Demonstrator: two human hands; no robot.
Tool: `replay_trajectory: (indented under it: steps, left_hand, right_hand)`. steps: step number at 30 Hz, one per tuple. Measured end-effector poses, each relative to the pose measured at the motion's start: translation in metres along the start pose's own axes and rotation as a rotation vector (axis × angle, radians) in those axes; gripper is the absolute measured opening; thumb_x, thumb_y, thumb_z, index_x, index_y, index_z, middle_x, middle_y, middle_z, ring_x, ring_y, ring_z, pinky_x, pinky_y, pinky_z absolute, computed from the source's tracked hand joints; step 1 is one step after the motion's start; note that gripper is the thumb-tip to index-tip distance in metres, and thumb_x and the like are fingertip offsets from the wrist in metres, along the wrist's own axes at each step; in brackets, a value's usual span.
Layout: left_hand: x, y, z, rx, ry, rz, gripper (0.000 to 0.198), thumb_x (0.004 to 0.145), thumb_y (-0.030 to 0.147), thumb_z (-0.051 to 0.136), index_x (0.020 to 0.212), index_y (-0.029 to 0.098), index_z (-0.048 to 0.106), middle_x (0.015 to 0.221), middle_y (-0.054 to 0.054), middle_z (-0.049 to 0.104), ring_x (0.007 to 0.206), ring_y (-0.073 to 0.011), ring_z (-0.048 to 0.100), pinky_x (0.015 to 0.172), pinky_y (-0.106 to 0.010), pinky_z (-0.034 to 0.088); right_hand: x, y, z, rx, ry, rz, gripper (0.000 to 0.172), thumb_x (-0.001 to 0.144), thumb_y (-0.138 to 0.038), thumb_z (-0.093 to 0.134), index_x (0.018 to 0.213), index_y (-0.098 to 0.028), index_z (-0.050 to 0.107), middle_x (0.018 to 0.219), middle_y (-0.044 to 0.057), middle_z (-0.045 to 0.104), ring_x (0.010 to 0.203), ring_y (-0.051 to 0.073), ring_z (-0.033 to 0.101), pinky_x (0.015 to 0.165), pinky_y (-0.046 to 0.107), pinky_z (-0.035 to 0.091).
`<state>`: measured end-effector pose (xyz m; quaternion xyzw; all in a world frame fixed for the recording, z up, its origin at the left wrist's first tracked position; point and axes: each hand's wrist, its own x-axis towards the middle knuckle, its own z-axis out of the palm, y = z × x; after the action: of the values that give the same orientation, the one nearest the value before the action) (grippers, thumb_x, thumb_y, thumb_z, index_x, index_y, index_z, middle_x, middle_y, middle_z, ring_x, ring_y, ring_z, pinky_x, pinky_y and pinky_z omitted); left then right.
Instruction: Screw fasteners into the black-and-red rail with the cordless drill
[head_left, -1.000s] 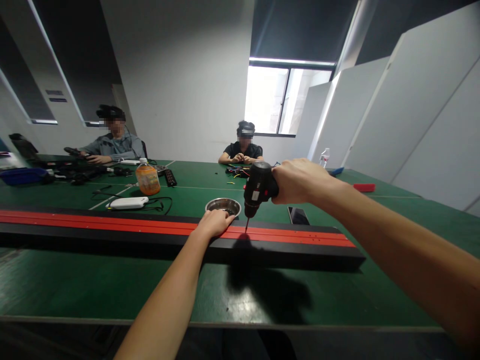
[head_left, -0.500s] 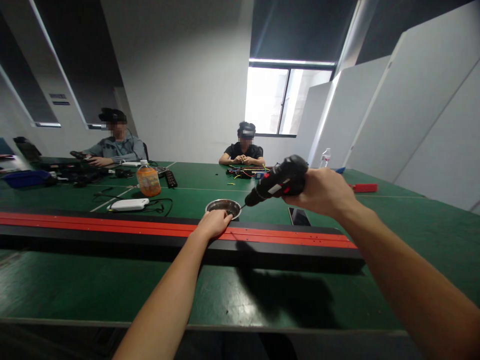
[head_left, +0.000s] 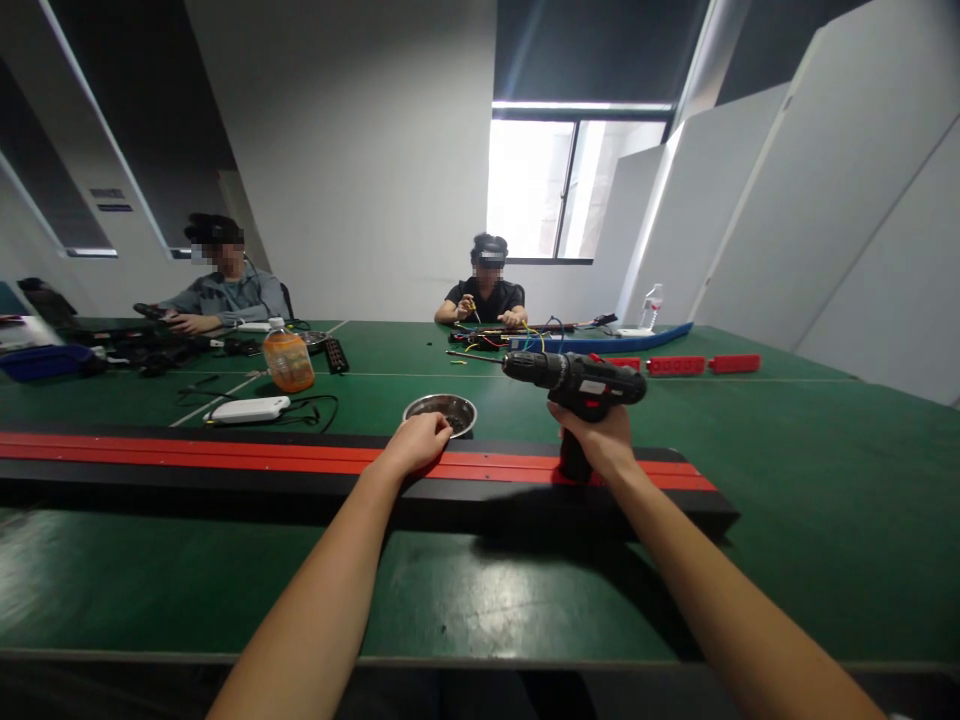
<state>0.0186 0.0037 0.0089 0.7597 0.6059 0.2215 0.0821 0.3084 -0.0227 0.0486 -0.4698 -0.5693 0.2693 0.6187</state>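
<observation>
My right hand (head_left: 609, 440) is wrapped round the grip of a black cordless drill (head_left: 581, 382). The drill lies level, with its long bit pointing left, and the foot of its grip is over the long black and red beam (head_left: 300, 457). My left hand (head_left: 420, 443) rests by the near side of a small metal bowl (head_left: 442, 402), thumb and fingers closed together at its inside edge. What those fingertips hold, if anything, is hidden. Small dark pieces seem to lie in the bowl, too small to name.
Beyond the beam are a white power bank (head_left: 247, 409) with a cable, an orange drink bottle (head_left: 288, 358) and a black strip (head_left: 336, 355). Red blocks (head_left: 676, 366) and a blue curved piece (head_left: 622, 343) lie farther right. Two people sit across the green table (head_left: 810, 450).
The drill has swung from tilted down towards the bowl to level, and my right hand has come lower and left. My left hand stays at the bowl. The person opposite has raised a hand with a tool.
</observation>
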Motion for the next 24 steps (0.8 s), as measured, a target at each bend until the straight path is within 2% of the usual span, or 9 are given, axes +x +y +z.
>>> replay_trajectory:
  steps: [5, 8, 15, 18, 21, 24]
  left_hand:
    - [0.001, -0.002, 0.000, -0.080, 0.006, -0.016, 0.027, 0.089, 0.037, 0.054, 0.088, 0.019, 0.075, 0.097, -0.010, 0.076, 0.091, -0.0248, 0.069, 0.079, -0.031, 0.048]
    - [0.002, -0.005, 0.000, -0.161, 0.004, -0.022, 0.023, 0.085, 0.036, 0.060, 0.087, 0.019, 0.074, 0.093, -0.008, 0.076, 0.086, -0.0233, 0.068, 0.078, -0.030, 0.049]
    - [0.001, -0.005, -0.001, -0.317, 0.027, -0.025, 0.020, 0.079, 0.037, 0.067, 0.082, 0.018, 0.071, 0.087, -0.006, 0.075, 0.080, -0.0207, 0.068, 0.075, -0.030, 0.050]
    - [0.001, 0.003, -0.011, -0.432, 0.160, -0.026, 0.022, 0.081, 0.038, 0.066, 0.085, 0.016, 0.070, 0.088, -0.007, 0.074, 0.080, -0.0202, 0.067, 0.075, -0.030, 0.050]
    - [0.000, 0.016, -0.027, -0.709, 0.320, 0.000, 0.027, 0.082, 0.041, 0.067, 0.089, 0.015, 0.067, 0.084, -0.006, 0.072, 0.076, -0.0176, 0.066, 0.073, -0.030, 0.051]
    - [-0.005, 0.031, -0.045, -1.005, 0.428, 0.032, 0.034, 0.078, 0.044, 0.075, 0.093, 0.015, 0.065, 0.086, -0.004, 0.070, 0.073, -0.0141, 0.064, 0.071, -0.028, 0.051]
  right_hand:
    - [-0.001, 0.007, 0.001, 0.033, 0.013, 0.001, 0.042, 0.059, -0.051, 0.085, 0.082, -0.020, 0.068, 0.060, 0.002, 0.068, 0.053, 0.023, 0.064, 0.056, 0.036, 0.056]
    - [-0.003, 0.008, 0.001, -0.010, 0.024, -0.009, 0.040, 0.060, -0.054, 0.084, 0.074, -0.019, 0.068, 0.060, 0.003, 0.068, 0.054, 0.024, 0.066, 0.059, 0.037, 0.057]
    - [-0.003, 0.012, -0.002, -0.022, -0.006, -0.037, 0.038, 0.064, -0.053, 0.084, 0.072, -0.019, 0.068, 0.061, 0.004, 0.070, 0.058, 0.025, 0.068, 0.062, 0.036, 0.056]
    - [-0.003, 0.012, -0.003, -0.043, -0.012, -0.026, 0.038, 0.065, -0.054, 0.083, 0.068, -0.019, 0.068, 0.061, 0.005, 0.070, 0.059, 0.026, 0.069, 0.062, 0.036, 0.055]
    - [-0.003, 0.011, -0.004, -0.067, -0.036, -0.039, 0.039, 0.066, -0.056, 0.081, 0.068, -0.019, 0.069, 0.064, 0.007, 0.071, 0.062, 0.027, 0.070, 0.064, 0.037, 0.055]
    - [-0.004, 0.010, -0.005, -0.058, -0.053, -0.071, 0.038, 0.067, -0.054, 0.082, 0.073, -0.019, 0.070, 0.066, 0.006, 0.072, 0.064, 0.028, 0.070, 0.063, 0.037, 0.055]
